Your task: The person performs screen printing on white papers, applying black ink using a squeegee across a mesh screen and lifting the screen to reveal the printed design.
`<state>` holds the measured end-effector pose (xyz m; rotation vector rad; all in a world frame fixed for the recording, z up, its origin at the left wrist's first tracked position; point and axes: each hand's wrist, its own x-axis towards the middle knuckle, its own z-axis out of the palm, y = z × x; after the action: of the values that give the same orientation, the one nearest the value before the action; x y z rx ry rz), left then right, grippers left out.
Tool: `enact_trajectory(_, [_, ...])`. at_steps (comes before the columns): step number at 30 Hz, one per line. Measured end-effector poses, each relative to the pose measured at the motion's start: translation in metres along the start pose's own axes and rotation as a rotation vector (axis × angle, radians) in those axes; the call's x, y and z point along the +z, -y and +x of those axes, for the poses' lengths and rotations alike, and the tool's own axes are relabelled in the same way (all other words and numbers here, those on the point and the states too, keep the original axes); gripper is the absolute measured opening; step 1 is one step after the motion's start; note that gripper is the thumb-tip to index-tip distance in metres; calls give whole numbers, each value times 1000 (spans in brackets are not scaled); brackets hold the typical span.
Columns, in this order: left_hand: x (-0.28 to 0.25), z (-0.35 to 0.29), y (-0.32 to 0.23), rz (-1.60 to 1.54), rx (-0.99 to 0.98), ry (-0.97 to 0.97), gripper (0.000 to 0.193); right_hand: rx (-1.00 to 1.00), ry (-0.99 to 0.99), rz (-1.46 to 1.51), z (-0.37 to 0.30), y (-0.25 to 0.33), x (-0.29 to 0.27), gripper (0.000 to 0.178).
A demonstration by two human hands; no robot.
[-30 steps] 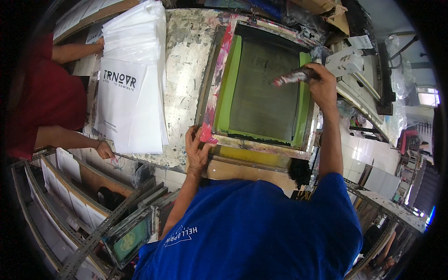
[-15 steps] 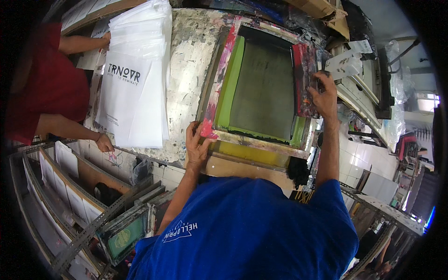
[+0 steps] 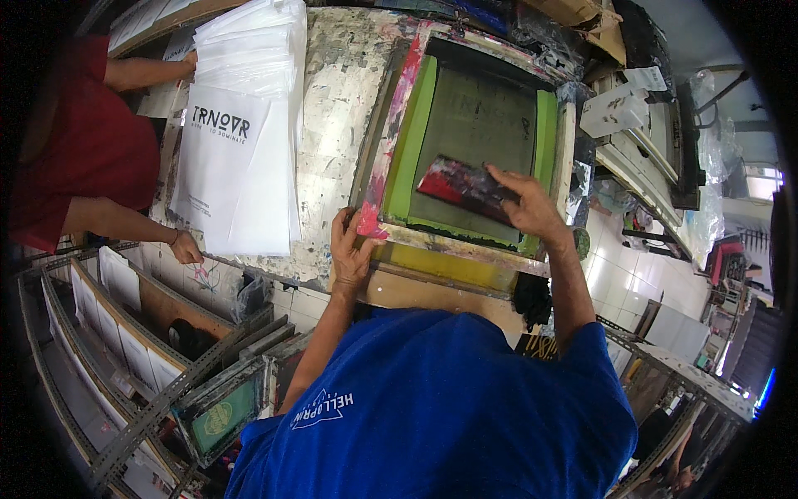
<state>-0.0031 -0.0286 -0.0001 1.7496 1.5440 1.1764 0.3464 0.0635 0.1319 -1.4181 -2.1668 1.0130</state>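
A screen-printing frame (image 3: 465,247), smeared pink and white, lies before me with green tape along the inside of its mesh (image 3: 478,91). My left hand (image 3: 352,256) is closed around its near left corner. In my right hand (image 3: 532,206) is a squeegee (image 3: 460,185), stained red and black, gripped at its right end. It lies slanted over the near part of the mesh, hiding what is under it. Faint dark lettering shows through the mesh's far part. Under the frame's near side, a yellow panel (image 3: 449,264) sticks out.
Left of the frame, a stack of white printed bags (image 3: 241,166) lies on the paint-stained table (image 3: 337,125). A co-worker in a red shirt (image 3: 91,158) has both hands by it. Shelves (image 3: 125,333) stand at lower left, a plastic container (image 3: 615,110) at right.
My right hand has brought the squeegee from the frame's right edge leftward and nearer, over the mesh, turning it crosswise. Lettering now shows in the mesh. My left hand stays at the corner.
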Motion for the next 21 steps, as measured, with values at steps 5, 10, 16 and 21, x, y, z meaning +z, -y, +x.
enact_trajectory(5, [2,-2,5,32,22,-13,62,-25,30,-220,-12,-3,37,75])
enact_trajectory(10, [1,-2,4,-12,-8,-5,61,29,-29,-336,-10,20,35,75])
enact_trajectory(16, [1,-2,6,-2,-7,6,59,62,23,-369,-19,11,53,82])
enact_trajectory(21, [0,-3,3,0,-52,21,57,82,-10,-571,-17,19,73,92])
